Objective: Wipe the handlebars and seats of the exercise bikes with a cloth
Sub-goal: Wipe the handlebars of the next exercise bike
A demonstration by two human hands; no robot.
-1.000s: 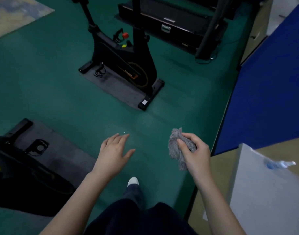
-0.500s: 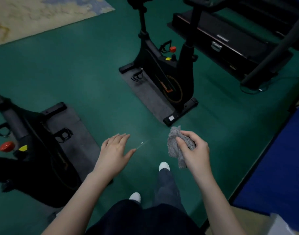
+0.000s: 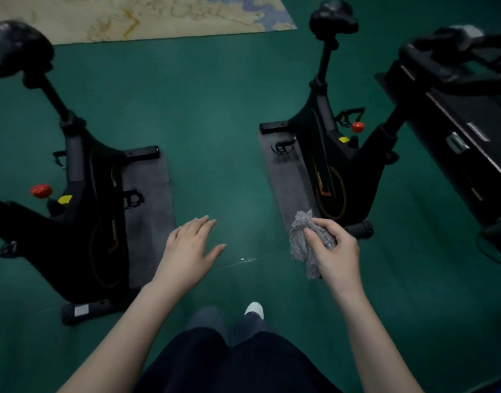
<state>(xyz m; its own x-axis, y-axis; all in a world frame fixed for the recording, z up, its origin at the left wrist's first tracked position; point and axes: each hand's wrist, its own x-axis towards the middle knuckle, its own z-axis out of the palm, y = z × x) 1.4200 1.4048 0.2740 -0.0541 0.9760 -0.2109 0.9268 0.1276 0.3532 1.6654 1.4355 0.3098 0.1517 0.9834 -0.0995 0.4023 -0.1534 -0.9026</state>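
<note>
Two black exercise bikes stand on the green floor. The left bike (image 3: 82, 199) has its seat (image 3: 16, 48) at the upper left. The right bike (image 3: 337, 165) shows its seat (image 3: 333, 19) at the top and its handlebars (image 3: 456, 49) at the upper right. My right hand (image 3: 333, 251) grips a crumpled grey cloth (image 3: 303, 239) in the air, in front of the right bike's base. My left hand (image 3: 189, 251) hovers flat with straight fingers between the two bikes, holding nothing.
Each bike sits on a dark mat, the left mat (image 3: 150, 211) and the right mat (image 3: 286, 177). A black treadmill (image 3: 465, 137) lies at the right edge. A pale patterned rug (image 3: 147, 15) covers the floor at the top. My shoe (image 3: 254, 309) shows below.
The view has swung left, bringing both bikes fully into view and dropping the blue panel out of sight. Both hands keep the same pose, cloth still held.
</note>
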